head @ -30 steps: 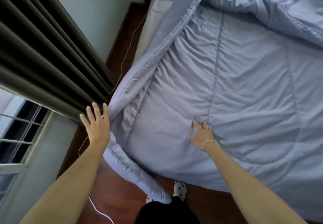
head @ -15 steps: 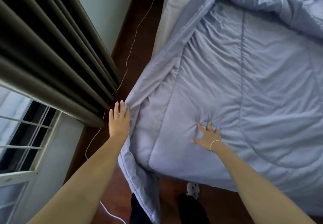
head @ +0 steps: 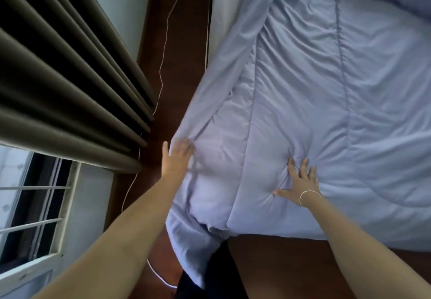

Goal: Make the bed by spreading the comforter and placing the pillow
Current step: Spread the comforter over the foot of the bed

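Comforter [head: 326, 116]: pale lavender, quilted, spread over the bed from the centre out to 3 o'clock; wrinkled, bunched up at 1 o'clock; near corner draped off the bed's end toward 6 o'clock.
Comforter's left edge: folded in a long band running from 12 o'clock down to 9 o'clock of the bed.
Right hand [head: 300, 182]: flat on the comforter just right of centre, fingers spread and straight, pressing a dimple into the quilting; nothing gripped.
Bracelet [head: 309, 194]: thin, pale, round the right wrist.
Left hand [head: 176, 158]: at the folded left edge, just left of centre, fingers extended against the cloth; blurred, so whether any fabric is pinched cannot be told.
Mattress [head: 224, 7]: white strip bared at 12 o'clock, beside the folded band.
Floor [head: 182, 53]: dark wood, between bed and curtain.
Cord [head: 163, 53]: thin, white, trailing along the floor.
Curtain [head: 65, 70]: dark olive pleats at 10 o'clock.
Window [head: 30, 205]: white-barred, at 8 o'clock.
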Tool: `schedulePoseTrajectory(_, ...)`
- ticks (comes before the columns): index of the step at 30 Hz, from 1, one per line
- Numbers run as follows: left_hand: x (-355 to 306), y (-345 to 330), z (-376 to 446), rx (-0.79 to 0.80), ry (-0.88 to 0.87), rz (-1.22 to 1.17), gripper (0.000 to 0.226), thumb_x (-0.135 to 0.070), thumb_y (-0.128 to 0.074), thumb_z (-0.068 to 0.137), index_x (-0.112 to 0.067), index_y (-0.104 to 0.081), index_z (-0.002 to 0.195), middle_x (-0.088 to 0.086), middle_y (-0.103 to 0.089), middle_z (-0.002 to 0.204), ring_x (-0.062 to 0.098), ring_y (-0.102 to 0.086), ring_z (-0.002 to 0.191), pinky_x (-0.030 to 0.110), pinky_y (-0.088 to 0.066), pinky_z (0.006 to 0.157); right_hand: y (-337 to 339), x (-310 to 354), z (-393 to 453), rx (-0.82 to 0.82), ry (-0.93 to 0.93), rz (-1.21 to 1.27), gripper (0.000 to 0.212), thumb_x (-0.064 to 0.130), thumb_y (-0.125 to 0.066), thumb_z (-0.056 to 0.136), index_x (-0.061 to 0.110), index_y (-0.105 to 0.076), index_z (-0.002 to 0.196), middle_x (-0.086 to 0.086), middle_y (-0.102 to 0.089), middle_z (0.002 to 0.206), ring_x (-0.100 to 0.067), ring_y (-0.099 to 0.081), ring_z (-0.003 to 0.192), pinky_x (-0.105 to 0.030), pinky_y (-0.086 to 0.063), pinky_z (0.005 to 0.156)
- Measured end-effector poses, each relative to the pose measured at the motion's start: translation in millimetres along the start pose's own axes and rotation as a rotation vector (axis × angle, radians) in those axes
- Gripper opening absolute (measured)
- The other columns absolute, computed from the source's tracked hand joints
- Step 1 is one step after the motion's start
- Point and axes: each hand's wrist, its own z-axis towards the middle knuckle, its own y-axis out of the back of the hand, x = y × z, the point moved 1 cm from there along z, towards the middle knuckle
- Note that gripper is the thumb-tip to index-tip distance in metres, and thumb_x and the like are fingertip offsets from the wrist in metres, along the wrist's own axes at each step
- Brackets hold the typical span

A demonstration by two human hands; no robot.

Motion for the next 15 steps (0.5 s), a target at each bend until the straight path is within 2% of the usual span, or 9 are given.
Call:
schedulePoseTrajectory(2,14.1,3.3,1.6,0.073,0.106,-0.029,0.074,-0.021,-0.043,0.095,-0.020,0.006,0.151,0.014,0.003,0.159,0.035,-0.003,0.145,0.058,-0.004,0.114,0.7,0.7,1.3,0.011,0.006,0.008,0.123,0.073,-0.062,0.068,0.033,0.025,0.145,-0.011,0.037,0.151,-0.038,0.024,0.142,-0.050,-0.001,0.118)
schedulePoseTrajectory(4,13.0,15.8,7.0,-0.017,0.107,-0.056,0.081,-0.021,-0.049,0.092,-0.016,0.007,0.151,0.020,0.000,0.158,0.036,-0.008,0.145,0.054,-0.012,0.116,1.3,1.2,1.1,0.026,0.012,0.014,0.123,0.073,-0.062,0.068,0.033,0.025,0.145,-0.010,0.038,0.151,-0.037,0.024,0.142,-0.050,0.000,0.118)
schedulePoseTrajectory(6,0.9,32.6,16.6,-0.153,-0.033,-0.144,0.086,-0.019,-0.054,0.085,-0.016,0.000,0.151,0.020,-0.009,0.157,0.036,-0.019,0.142,0.051,-0.024,0.112,2.9,1.6,1.7,0.034,0.004,0.017,0.124,0.074,-0.061,0.068,0.033,0.027,0.144,-0.010,0.039,0.150,-0.038,0.025,0.142,-0.050,0.000,0.119)
schedulePoseTrajectory(8,-16.2,44.7,25.1,-0.219,-0.247,-0.242,0.090,-0.018,-0.058,0.080,-0.020,-0.003,0.151,0.016,-0.008,0.158,0.037,-0.021,0.142,0.051,-0.027,0.109,4.2,3.1,3.2,0.038,0.004,0.000,0.124,0.075,-0.060,0.068,0.032,0.029,0.143,-0.011,0.039,0.149,-0.038,0.024,0.142,-0.050,-0.001,0.119)
schedulePoseTrajectory(9,-25.4,49.1,27.1,-0.188,-0.310,-0.272,0.090,-0.018,-0.058,0.082,-0.021,-0.001,0.151,0.014,-0.003,0.159,0.036,-0.018,0.143,0.051,-0.025,0.111,3.6,3.1,4.3,0.043,0.005,-0.003,0.124,0.075,-0.060,0.068,0.032,0.030,0.143,-0.011,0.039,0.149,-0.038,0.024,0.142,-0.050,-0.001,0.119)
schedulePoseTrajectory(11,-39.3,50.1,31.8,-0.099,-0.326,-0.274,0.088,-0.019,-0.054,0.087,-0.024,0.007,0.150,0.010,0.008,0.159,0.033,-0.011,0.144,0.051,-0.021,0.113,0.7,2.9,5.8,0.037,0.000,0.003,0.125,0.075,-0.059,0.068,0.032,0.031,0.142,-0.012,0.039,0.149,-0.038,0.025,0.142,-0.050,-0.001,0.119)
schedulePoseTrajectory(15,-40.5,43.2,40.5,-0.091,-0.291,-0.241,0.087,-0.024,-0.053,0.091,-0.027,0.012,0.150,0.007,0.012,0.159,0.031,-0.011,0.145,0.055,-0.016,0.113,-2.8,1.6,7.7,0.018,-0.001,-0.003,0.124,0.076,-0.058,0.068,0.031,0.032,0.142,-0.012,0.039,0.149,-0.039,0.025,0.141,-0.050,0.000,0.119)
